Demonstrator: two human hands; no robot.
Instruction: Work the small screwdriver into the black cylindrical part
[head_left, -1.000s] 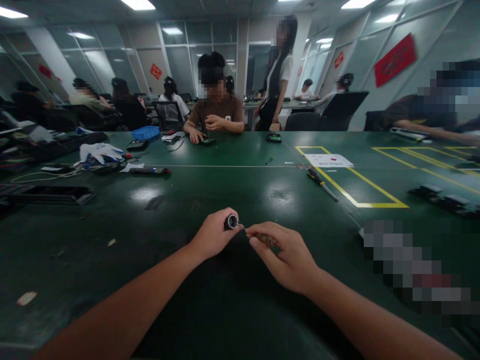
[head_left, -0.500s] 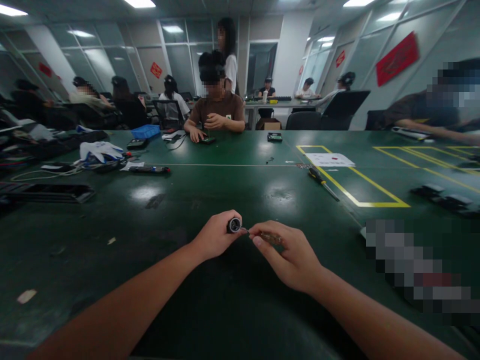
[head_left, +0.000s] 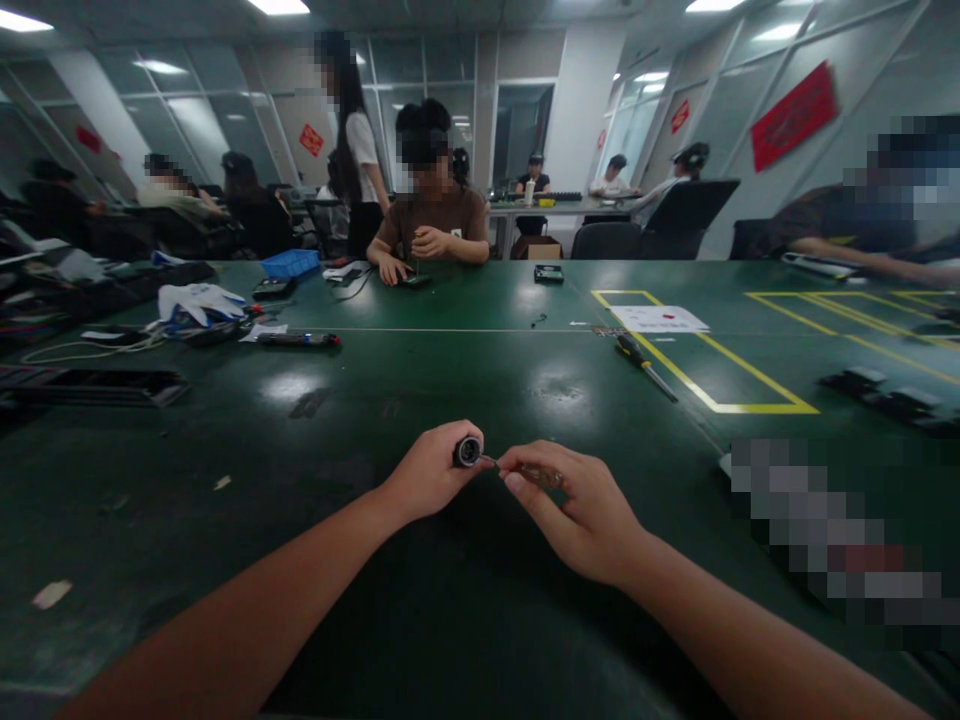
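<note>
Since half a second ago, the standing person beyond the far edge of the bench has crossed to the left of the seated person, having been behind that person then; the two working hands look almost unchanged. The black tube is held above the bench, out from the middle of its near edge, in the left hand, whose fingers are wrapped around it, with its round open end showing beside the thumb. Just to the right, the fingers of the right hand are clamped on the see-through brownish handle of a thin tool, whose slim shaft points at the tube's side by the left fingertips; whether it touches the tube cannot be told. A yellow-and-black screwdriver lies farther toward the bench's right edge.
</note>
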